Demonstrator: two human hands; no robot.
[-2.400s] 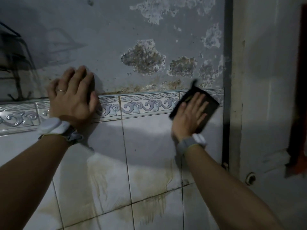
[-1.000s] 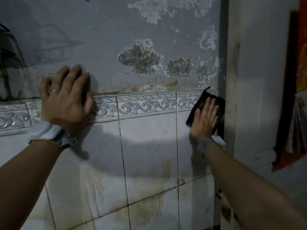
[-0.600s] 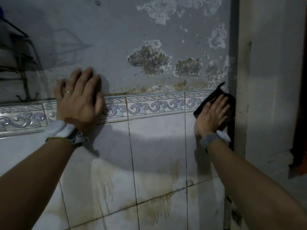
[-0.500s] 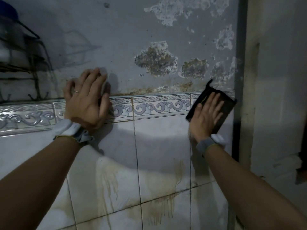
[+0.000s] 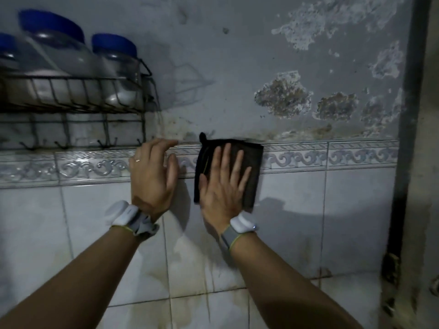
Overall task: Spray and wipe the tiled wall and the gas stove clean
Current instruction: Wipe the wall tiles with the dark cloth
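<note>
Right hand (image 5: 224, 184) flat, fingers spread, pressing black cloth (image 5: 249, 162) onto tiled wall (image 5: 297, 210).
Cloth covers the patterned border tile (image 5: 308, 157); my left hand (image 5: 152, 172) open, palm braced on wall just beside it, below wire rack (image 5: 71, 100).

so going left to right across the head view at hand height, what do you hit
wire rack holding blue-lidded jars → left hand flat on the border tiles → black cloth pressed under the right hand → bare patterned border tiles → dark vertical pipe at the corner
</note>
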